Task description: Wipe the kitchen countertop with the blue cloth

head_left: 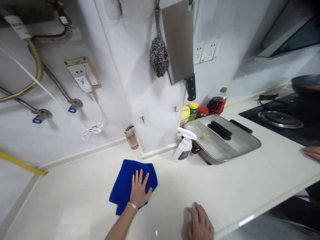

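Note:
My left hand (140, 190), a silver bracelet at its wrist, lies flat with spread fingers on a blue cloth (122, 183). The cloth rests on the pale countertop (82, 186), partly folded, with a corner sticking out below. To the right, near the counter's front edge, my right hand (200, 222) rests on the surface with its fingers loosely stretched and nothing visible in them. A white spray bottle (183, 146) stands upright beyond the hands, against the wall corner. Behind the cloth, a small brownish bottle (131, 137) is set by the wall.
A rectangular divided pan (225, 146) with its black-handled lid parts stands right of the spray bottle, before several jars (193, 111). A cleaver (178, 43) and steel scourer (159, 56) hang on the wall. Another person's hand (312, 152) shows near the stove (280, 119).

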The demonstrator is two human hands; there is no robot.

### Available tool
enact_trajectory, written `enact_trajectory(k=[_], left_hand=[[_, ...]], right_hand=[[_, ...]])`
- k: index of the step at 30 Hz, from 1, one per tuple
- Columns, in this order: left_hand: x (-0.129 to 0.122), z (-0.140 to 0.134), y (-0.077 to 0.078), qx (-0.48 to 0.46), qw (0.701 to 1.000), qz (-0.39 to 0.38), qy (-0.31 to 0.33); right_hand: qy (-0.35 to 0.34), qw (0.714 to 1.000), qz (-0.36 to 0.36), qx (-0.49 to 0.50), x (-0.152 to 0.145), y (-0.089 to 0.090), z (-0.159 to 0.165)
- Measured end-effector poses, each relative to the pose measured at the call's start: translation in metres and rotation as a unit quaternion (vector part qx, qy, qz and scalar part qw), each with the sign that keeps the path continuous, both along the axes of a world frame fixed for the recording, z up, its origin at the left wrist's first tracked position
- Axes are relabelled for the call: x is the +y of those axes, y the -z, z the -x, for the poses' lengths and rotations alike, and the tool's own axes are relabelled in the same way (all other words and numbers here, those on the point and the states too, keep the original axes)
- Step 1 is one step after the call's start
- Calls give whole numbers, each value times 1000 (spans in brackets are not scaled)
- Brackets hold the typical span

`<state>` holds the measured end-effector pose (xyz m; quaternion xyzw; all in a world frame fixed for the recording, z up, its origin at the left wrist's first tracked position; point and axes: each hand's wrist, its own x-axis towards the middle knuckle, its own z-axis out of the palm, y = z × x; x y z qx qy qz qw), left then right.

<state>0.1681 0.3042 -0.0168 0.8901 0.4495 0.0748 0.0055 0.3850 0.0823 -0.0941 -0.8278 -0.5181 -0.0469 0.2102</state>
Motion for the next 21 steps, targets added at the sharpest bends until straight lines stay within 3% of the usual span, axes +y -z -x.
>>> enact_trajectory(k=[4, 8, 11, 13, 18, 21], left_hand=[[-47, -42, 0, -14, 999, 26, 25], [-99, -69, 2, -55, 995, 85, 18], [-136, -77, 0, -91, 989, 118, 8], [-156, -79, -2, -119, 985, 126, 1], [-196, -82, -5, -177, 976, 129, -19], [-235, -67, 3, -213, 967, 131, -54]], right_hand=[[-29, 999, -38, 13, 0, -11, 0], [-109, 990, -81, 42, -8, -9, -16], [-221, 955, -157, 122, -6, -13, -36], [-297, 921, -186, 171, 6, -26, -42], [-448, 868, -137, 168, 50, -70, -17], [-502, 851, -121, 95, 63, -69, 6]])
